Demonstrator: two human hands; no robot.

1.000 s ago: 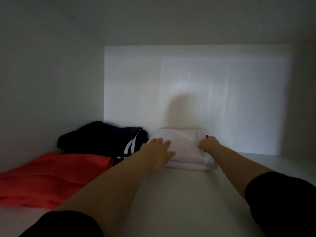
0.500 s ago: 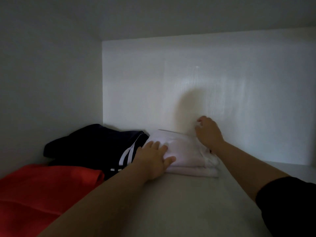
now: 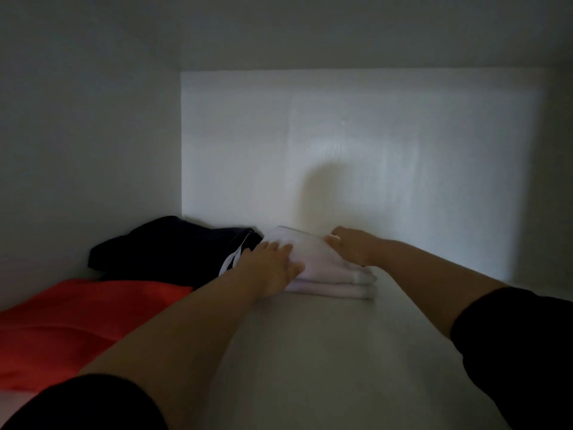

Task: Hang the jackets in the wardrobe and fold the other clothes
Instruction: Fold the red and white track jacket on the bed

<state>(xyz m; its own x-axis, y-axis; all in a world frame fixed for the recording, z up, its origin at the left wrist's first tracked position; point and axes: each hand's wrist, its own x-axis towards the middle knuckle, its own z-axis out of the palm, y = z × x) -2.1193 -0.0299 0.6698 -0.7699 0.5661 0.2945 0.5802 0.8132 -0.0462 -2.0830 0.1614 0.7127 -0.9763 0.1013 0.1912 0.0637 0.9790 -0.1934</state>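
A folded white garment (image 3: 328,273) lies on the white wardrobe shelf (image 3: 325,352), close to the back wall. My left hand (image 3: 273,268) rests flat on its left side, fingers spread. On the garment's right top edge lies my right hand (image 3: 353,248), fingers bent down over the fabric. To the left sits a folded dark garment with white stripes (image 3: 173,252). In front of that one lies a folded red garment (image 3: 77,321).
This is a dim wardrobe compartment with a left side wall (image 3: 86,166), a white back wall (image 3: 356,150) and a right side wall (image 3: 558,181). Bare shelf stretches in front of the white garment and to its right.
My right hand moved from the garment's right edge up near the back wall, then came down onto its top right. The left hand stayed on the garment's left side.
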